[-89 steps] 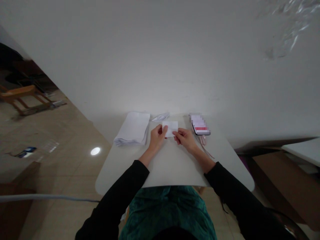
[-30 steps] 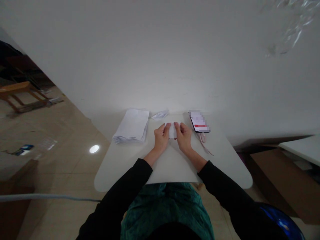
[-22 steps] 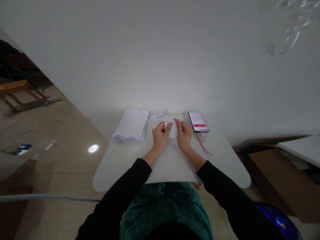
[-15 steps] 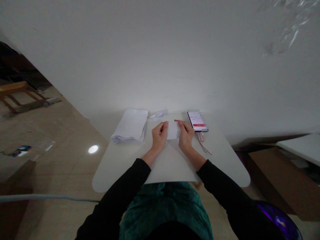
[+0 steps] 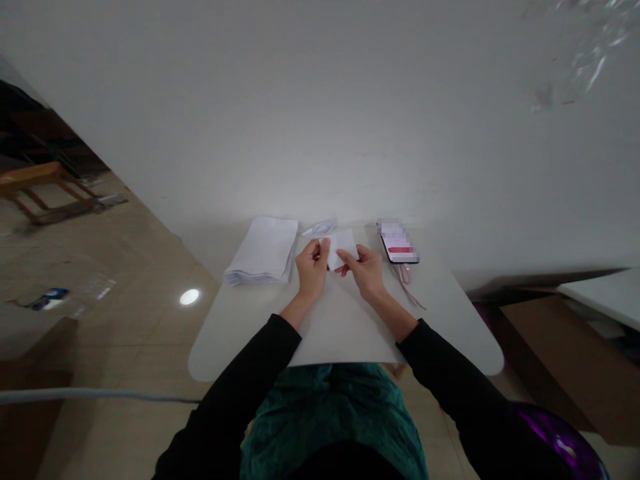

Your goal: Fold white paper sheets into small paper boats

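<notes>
A small piece of white paper (image 5: 344, 243) is held above the table between both hands. My left hand (image 5: 313, 268) pinches its left edge, thumb on the face toward me. My right hand (image 5: 366, 271) grips the lower right part, its thumb across the face and its fingers behind. To the left lies a stack of white paper sheets (image 5: 265, 247). Just behind my hands, near the wall, rests a folded or crumpled white piece (image 5: 320, 227), perhaps paper. Right of my right hand is a phone (image 5: 399, 241) with a lit, partly blurred screen and a pink strap (image 5: 406, 280).
The white table (image 5: 345, 333) has rounded front corners and stands against a pale wall (image 5: 320, 120). A cardboard box (image 5: 570, 353) is on the floor at right, and a wooden stool (image 5: 40, 180) at far left. A grey cable (image 5: 100, 395) runs in from the lower left.
The paper has tilted and risen slightly, showing more of its face. My right thumb has moved from its upper right edge down onto its face; my left hand has shifted slightly left.
</notes>
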The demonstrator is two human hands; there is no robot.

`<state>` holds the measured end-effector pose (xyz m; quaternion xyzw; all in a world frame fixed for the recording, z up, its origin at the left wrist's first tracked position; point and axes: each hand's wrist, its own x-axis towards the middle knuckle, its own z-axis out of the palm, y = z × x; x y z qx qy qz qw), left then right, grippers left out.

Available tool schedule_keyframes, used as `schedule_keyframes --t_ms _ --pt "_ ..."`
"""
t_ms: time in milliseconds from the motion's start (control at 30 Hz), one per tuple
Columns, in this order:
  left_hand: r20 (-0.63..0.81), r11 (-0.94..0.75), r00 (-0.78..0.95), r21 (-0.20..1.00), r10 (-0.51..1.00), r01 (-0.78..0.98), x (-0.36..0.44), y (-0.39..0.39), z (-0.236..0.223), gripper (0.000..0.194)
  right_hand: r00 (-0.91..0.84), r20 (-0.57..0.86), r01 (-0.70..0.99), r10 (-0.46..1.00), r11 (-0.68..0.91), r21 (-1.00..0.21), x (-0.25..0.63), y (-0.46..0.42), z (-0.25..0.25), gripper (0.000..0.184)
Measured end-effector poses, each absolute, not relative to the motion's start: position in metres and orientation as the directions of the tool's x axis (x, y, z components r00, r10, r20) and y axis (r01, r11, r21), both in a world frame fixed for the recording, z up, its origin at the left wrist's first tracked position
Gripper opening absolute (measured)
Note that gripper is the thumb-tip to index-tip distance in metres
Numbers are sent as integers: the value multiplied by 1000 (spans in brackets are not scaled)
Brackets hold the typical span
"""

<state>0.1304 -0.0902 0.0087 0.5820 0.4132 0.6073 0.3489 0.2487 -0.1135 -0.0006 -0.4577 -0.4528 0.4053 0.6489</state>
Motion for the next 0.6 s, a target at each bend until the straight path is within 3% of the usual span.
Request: schedule_keyframes --t_ms 133,333,467,600 --pt "340 -343 169 939 925 -9 127 -85 6 30 321 216 -77 922 253 -964 259 -113 -1 36" --pt "271 -268 166 963 948 -40 124 -91 9 27 319 241 -113 917 289 -951 255 -120 2 41" --pt "271 -288 166 953 948 88 108 -112 22 37 92 191 -119 977 201 -972 259 -136 10 41" --pt "295 -318 163 936 942 147 81 -144 21 36 -187 -41 -14 981 -44 -999 265 -163 8 43"
